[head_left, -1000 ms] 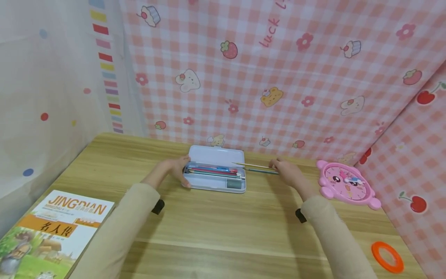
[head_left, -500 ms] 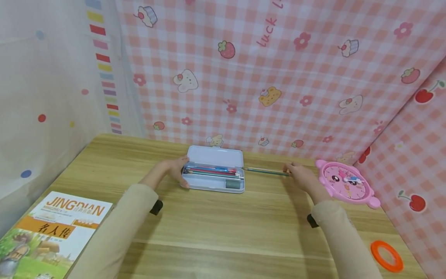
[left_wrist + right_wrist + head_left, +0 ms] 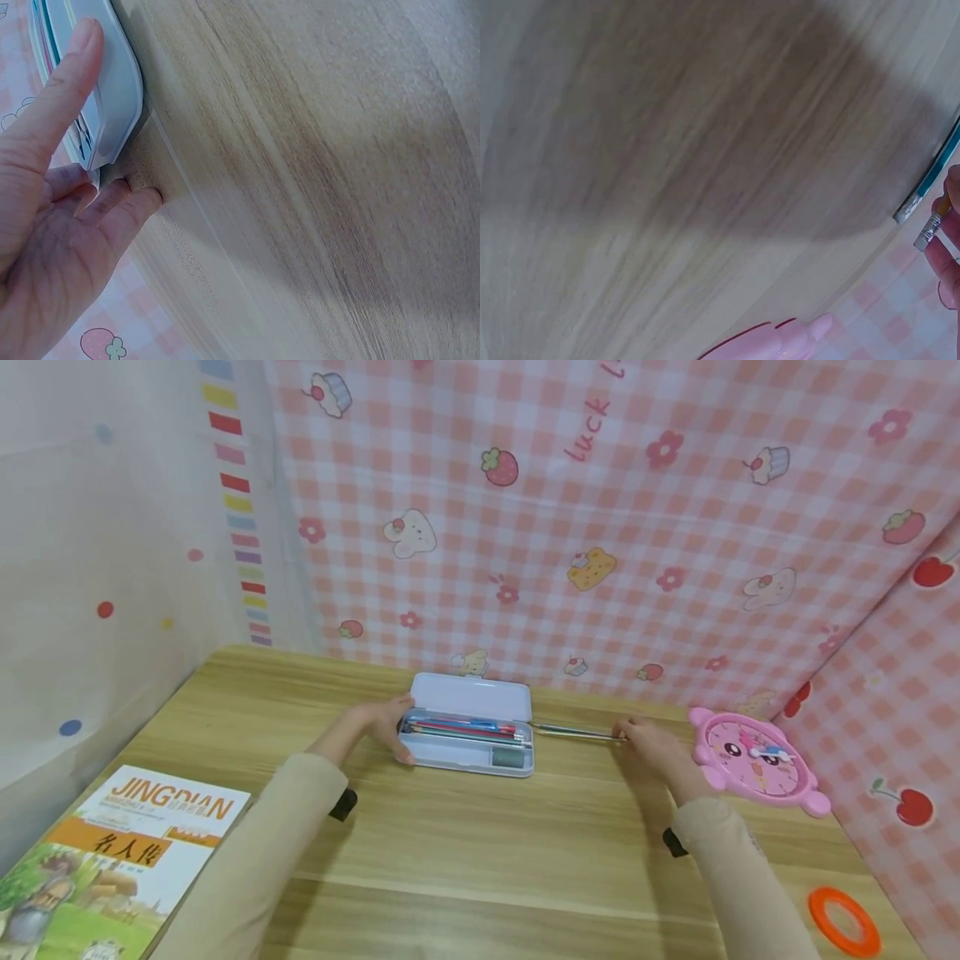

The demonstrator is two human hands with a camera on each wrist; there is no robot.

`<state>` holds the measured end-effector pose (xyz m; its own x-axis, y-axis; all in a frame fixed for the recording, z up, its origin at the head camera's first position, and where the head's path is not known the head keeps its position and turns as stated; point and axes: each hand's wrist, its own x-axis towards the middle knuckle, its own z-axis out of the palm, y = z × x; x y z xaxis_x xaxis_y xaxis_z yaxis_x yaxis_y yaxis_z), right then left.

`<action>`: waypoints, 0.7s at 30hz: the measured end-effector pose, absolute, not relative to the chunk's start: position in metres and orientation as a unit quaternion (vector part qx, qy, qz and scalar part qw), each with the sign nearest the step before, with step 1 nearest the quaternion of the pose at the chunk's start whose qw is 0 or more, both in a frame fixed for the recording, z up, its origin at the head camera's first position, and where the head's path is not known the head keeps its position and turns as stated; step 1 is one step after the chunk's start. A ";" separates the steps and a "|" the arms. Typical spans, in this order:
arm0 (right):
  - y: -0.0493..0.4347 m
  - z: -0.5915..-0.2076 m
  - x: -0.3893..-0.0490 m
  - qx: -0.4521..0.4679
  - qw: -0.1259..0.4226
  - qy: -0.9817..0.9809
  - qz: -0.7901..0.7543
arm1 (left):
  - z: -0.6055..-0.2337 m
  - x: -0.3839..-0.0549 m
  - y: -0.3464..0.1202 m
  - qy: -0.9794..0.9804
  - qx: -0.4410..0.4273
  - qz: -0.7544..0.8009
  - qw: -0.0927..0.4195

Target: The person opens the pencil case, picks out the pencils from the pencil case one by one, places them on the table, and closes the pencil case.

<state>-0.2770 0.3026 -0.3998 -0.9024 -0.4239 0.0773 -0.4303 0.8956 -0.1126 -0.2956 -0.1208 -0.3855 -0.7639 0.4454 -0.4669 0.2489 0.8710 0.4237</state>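
A white pencil case (image 3: 472,697) stands with its lid raised at the back of the table, several pencils (image 3: 465,731) and a blue pen (image 3: 483,724) inside. A grey-green block (image 3: 507,758) fills its front right corner. My left hand (image 3: 385,727) grips the case's left end, thumb (image 3: 75,67) over the front side and fingers round the end. Right of the case, my right hand (image 3: 651,748) pinches a yellowish pencil (image 3: 931,230) near its metal-capped end. A teal pencil (image 3: 934,171) lies on the table alongside it.
A pink clock (image 3: 757,758) lies at the right, beyond my right hand. An orange ring (image 3: 821,910) is near the right front edge. A book (image 3: 142,843) lies at the left front. Checked cloth (image 3: 450,585) hangs close behind the table.
My right hand has moved right and drawn the yellowish pencil away from the case lid, down beside the teal pencil. The left hand stays on the case.
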 end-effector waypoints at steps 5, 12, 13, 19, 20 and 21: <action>0.300 -0.404 -0.281 0.228 0.032 -0.971 0.060 | -0.384 -0.295 -0.120 0.924 0.183 0.170 0.288; 0.299 -0.408 -0.284 0.236 0.043 -0.969 0.054 | -0.383 -0.294 -0.121 0.925 0.181 0.172 0.285; 0.299 -0.409 -0.284 0.238 0.047 -0.969 0.052 | -0.383 -0.294 -0.121 0.926 0.182 0.171 0.284; 0.300 -0.413 -0.286 0.230 0.059 -0.970 0.045 | -0.382 -0.293 -0.121 0.926 0.182 0.170 0.285; 0.300 -0.414 -0.286 0.229 0.060 -0.970 0.044 | -0.382 -0.293 -0.121 0.925 0.181 0.171 0.286; 0.301 -0.415 -0.287 0.229 0.063 -0.971 0.040 | -0.382 -0.293 -0.121 0.925 0.181 0.172 0.286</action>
